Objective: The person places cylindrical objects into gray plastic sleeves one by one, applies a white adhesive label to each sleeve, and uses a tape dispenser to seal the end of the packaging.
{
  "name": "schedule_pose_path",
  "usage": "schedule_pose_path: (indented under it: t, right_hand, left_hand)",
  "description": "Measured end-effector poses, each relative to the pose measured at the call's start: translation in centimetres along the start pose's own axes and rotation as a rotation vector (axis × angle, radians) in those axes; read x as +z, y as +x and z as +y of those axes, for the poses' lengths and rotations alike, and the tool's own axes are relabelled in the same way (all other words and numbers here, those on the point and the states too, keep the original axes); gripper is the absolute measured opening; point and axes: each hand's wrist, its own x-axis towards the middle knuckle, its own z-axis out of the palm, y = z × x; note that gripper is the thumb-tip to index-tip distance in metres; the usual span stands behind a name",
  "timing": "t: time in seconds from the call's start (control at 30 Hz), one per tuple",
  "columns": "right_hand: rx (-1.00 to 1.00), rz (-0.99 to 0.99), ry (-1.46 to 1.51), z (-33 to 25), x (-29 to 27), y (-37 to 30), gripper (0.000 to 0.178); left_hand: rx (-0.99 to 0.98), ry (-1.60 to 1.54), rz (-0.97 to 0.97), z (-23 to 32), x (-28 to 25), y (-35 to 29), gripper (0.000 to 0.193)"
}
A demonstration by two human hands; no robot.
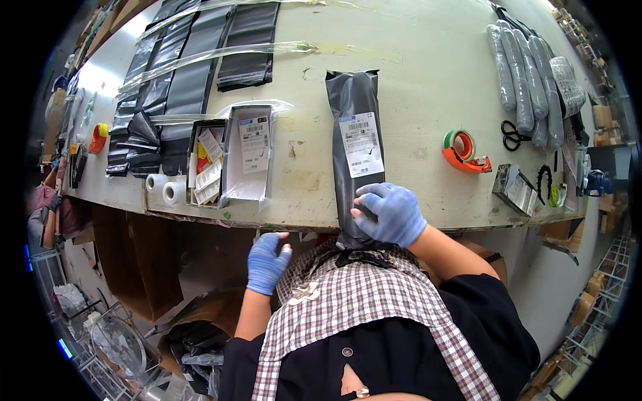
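A long, dark grey plastic mailing bag [344,134] lies on the table with a white printed label [362,143] on its upper face. Its near end hangs past the table edge against my apron. My right hand [393,215], in a blue glove with bare fingertips, is curled over the bag's near part, thumb and fingers pressing on it. My left hand [266,262], gloved the same way, is held just off the table edge, its fingers apart and nothing in them. Closest to it is an open box [248,150] with a sheet of labels inside.
Stacked dark mailing bags [189,87] lie far left under clear strips. Two white rolls [174,192] stand beside a box of small packets [208,164]. To the right are an orange tape dispenser [466,155], black scissors [513,136], a small box [516,190] and several grey wrapped rolls [528,80].
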Motion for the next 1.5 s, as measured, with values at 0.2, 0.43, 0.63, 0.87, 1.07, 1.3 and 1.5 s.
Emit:
schedule_pose_path:
  t: [0.2,0.43,0.63,0.87,1.07,1.3,1.5]
  right_hand:
    - [0.227,-0.069,-0.433,4.4,3.7,8.7,0.066]
    - [0.265,-0.023,-0.339,5.4,4.7,9.2,0.071]
    - [0.080,-0.167,0.163,3.9,2.1,-11.3,0.056]
    - [0.464,0.219,-0.695,18.9,-7.1,-9.3,0.052]
    - [0.464,0.182,-0.648,15.9,-7.6,-9.7,0.041]
    - [0.680,0.953,1.219,3.6,-2.8,-17.7,0.045]
    - [0.818,1.287,1.661,-3.1,1.2,-17.7,0.053]
  left_hand:
    - [0.544,0.069,-0.051,9.3,3.8,4.4,0.063]
    - [0.517,-0.033,-0.241,9.2,7.3,5.3,0.062]
    - [0.451,-0.023,-0.280,8.0,9.0,4.4,0.059]
    - [-0.272,-0.243,-0.150,10.3,11.6,1.4,0.086]
    - [-0.424,-0.273,-0.412,9.4,12.3,0.1,0.076]
    - [-0.008,-0.125,-0.197,6.4,10.4,-2.3,0.086]
    - [0.343,-0.470,-0.826,12.9,6.6,1.8,0.062]
